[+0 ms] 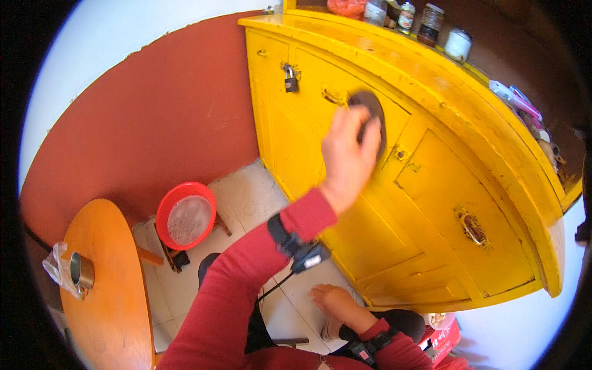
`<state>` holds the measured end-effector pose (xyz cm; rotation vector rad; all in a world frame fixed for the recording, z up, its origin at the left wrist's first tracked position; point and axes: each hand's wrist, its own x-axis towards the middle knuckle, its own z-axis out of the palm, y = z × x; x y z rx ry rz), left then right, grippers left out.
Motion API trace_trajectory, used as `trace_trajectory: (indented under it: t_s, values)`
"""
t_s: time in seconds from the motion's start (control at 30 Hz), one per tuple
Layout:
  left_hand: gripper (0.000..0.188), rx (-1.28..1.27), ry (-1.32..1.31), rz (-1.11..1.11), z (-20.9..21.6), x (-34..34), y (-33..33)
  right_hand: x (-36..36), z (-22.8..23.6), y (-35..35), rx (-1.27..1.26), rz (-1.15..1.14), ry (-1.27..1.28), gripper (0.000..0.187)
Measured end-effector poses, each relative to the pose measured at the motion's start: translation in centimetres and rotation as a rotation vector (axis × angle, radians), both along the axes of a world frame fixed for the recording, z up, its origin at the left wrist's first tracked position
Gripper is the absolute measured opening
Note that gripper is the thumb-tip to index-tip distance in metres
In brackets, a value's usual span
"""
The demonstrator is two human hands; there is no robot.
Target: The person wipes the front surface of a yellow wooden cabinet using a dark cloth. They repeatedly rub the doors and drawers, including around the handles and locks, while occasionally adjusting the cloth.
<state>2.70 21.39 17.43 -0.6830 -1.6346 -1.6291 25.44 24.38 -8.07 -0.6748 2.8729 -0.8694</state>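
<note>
Yellow paint covered the sideboard (370, 231) beside a brick-red wall (154, 117). My left hand (350, 148) gripped a dark brown oval pad (370, 100), blurred, at the drawer front (351, 77) near its handle (333, 97); my right hand (340, 304) hung loosely open near my knee (402, 322). Pale printed characters marked a red carton (446, 346); a glass bottle (406, 18) wore a label too small to read.

A padlock (291, 82) juts into open space before the cabinet (382, 228).

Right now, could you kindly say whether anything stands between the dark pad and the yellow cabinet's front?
Nothing visible does: the left hand holds the dark pad at the yellow cabinet, though contact is unclear. A handle sits to its left.
</note>
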Motion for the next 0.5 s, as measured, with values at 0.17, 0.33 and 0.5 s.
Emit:
trace_trajectory:
  t_s: [0.17, 0.33, 0.5]
  values:
    - [0.017, 0.091, -0.239, -0.099, 2.2, 1.3, -0.6, 0.6, -0.3, 0.1, 0.031, 0.004, 0.010, 0.017]
    - [0.016, 0.125, 0.002, -0.009, 4.8, 0.3, 0.8, 0.4, 0.1, 0.5, 0.053, -0.014, 0.009, 0.018]
    - [0.013, -0.253, 0.350, -0.228, -0.1, 6.3, 1.7, 0.2, 0.3, -0.2, 0.104, 0.021, -0.073, 0.017]
